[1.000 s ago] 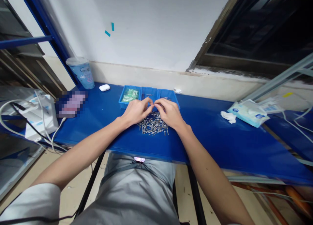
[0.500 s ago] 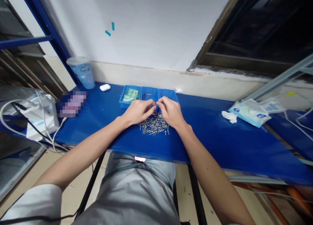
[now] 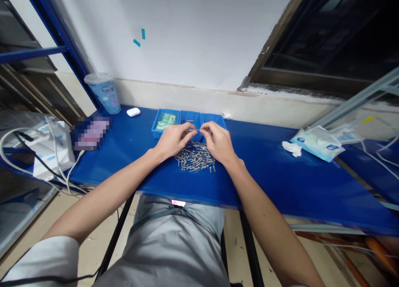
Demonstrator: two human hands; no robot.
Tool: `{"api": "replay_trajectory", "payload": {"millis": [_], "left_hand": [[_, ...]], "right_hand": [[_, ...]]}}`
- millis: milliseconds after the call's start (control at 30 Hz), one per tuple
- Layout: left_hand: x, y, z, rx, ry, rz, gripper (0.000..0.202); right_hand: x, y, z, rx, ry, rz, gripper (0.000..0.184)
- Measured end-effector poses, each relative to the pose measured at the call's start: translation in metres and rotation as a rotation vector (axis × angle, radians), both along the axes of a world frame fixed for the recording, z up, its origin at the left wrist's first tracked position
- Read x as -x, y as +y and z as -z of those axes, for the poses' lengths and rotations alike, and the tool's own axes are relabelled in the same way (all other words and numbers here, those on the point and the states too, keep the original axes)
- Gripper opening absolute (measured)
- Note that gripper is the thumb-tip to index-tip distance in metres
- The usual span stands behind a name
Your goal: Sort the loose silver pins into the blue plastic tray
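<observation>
My left hand (image 3: 173,140) and my right hand (image 3: 219,142) are close together above the table, both in a pinch. Between their fingertips runs a thin metal blind rivet (image 3: 194,130), lying level, one end at each hand. Right below them a loose heap of similar rivets (image 3: 196,159) is spread on the blue table (image 3: 264,174). Just behind my hands stand three small blue bins. The left bin (image 3: 156,134) contains green-and-clear plastic packets (image 3: 166,121). A few metal pieces lie in the middle bin (image 3: 190,113); my right hand partly hides the right bin (image 3: 213,117).
To the left are a lidded blue cup (image 3: 104,93), a white earbud case (image 3: 134,112), a blurred-out pinkish item (image 3: 92,133) and a white power strip with cables (image 3: 52,149). A tissue pack (image 3: 319,144) and crumpled tissue (image 3: 292,149) lie right. A wall rises behind.
My fingertips have drawn slightly apart, and the rivet between them now shows as a level line. The bins and heap have stayed in place.
</observation>
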State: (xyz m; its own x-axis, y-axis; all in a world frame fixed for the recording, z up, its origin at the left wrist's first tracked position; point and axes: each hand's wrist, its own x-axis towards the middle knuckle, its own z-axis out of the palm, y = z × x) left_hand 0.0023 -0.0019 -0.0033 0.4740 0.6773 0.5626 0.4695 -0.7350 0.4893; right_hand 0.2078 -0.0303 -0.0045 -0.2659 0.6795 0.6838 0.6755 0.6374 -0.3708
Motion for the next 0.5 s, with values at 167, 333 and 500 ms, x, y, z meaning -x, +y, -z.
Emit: {"api": "replay_trajectory", "payload": {"millis": [167, 333, 500], "left_hand": [[0.001, -0.0022, -0.0038, -0.024, 0.0, 0.012, 0.029], [0.0023, 0.0007, -0.0012, -0.166, -0.025, 0.03, 0.026], [0.0019, 0.0051, 0.004, -0.227, -0.036, 0.01, 0.022]], "right_hand": [[0.0003, -0.0017, -0.0025, -0.003, 0.002, 0.008, 0.016], [0.0002, -0.0021, -0.0017, 0.008, 0.006, -0.027, 0.017], [0.0026, -0.0033, -0.001, 0.01, 0.01, -0.042, 0.018]]}}
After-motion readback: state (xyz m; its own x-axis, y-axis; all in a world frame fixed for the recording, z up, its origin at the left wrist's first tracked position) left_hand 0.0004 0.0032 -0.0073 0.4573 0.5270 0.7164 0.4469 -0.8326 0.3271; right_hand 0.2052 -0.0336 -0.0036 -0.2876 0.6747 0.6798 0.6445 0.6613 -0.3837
